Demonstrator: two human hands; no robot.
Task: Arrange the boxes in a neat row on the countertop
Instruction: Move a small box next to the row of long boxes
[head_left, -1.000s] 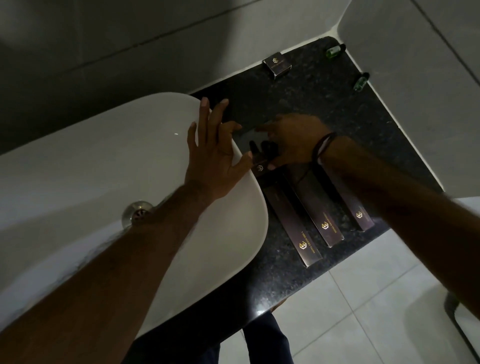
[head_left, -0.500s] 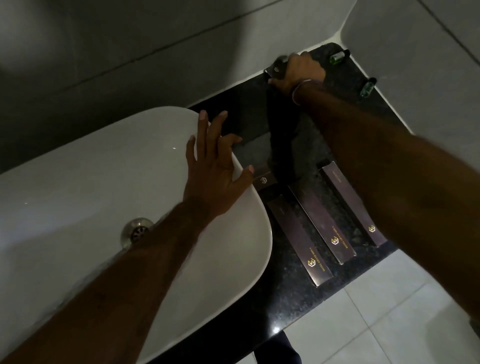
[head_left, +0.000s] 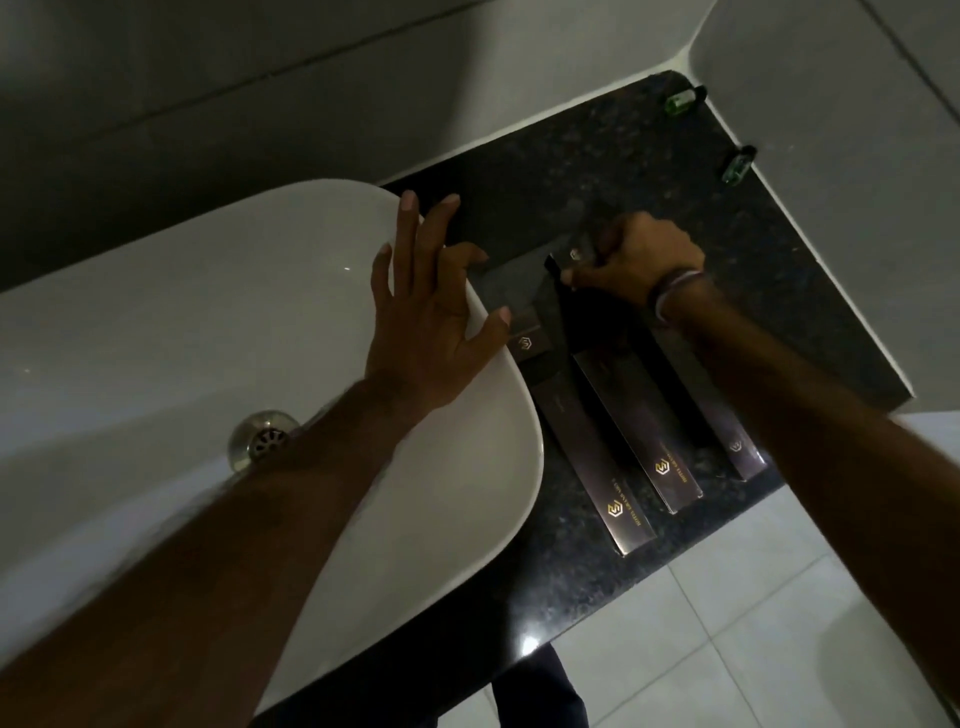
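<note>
Three long dark boxes with gold logos lie side by side on the black granite countertop (head_left: 597, 171): one nearest the basin (head_left: 597, 467), a middle one (head_left: 644, 431) and a right one (head_left: 732, 441). A short dark box (head_left: 530, 340) lies at their far end against the basin. My right hand (head_left: 639, 254) is closed around a small dark box (head_left: 571, 260), low over the far ends of the long boxes. My left hand (head_left: 431, 312) rests flat on the basin rim with its fingers spread and holds nothing.
The white basin (head_left: 208, 338) with a metal drain (head_left: 260, 439) fills the left. Two small green bottles (head_left: 683, 98) (head_left: 737, 163) lie along the right wall at the back corner. Tiled floor (head_left: 727, 597) lies beyond the counter's front edge.
My right hand reached to the back corner, took hold of the small box there and brought it back toward the long boxes. My left hand stayed on the basin rim.
</note>
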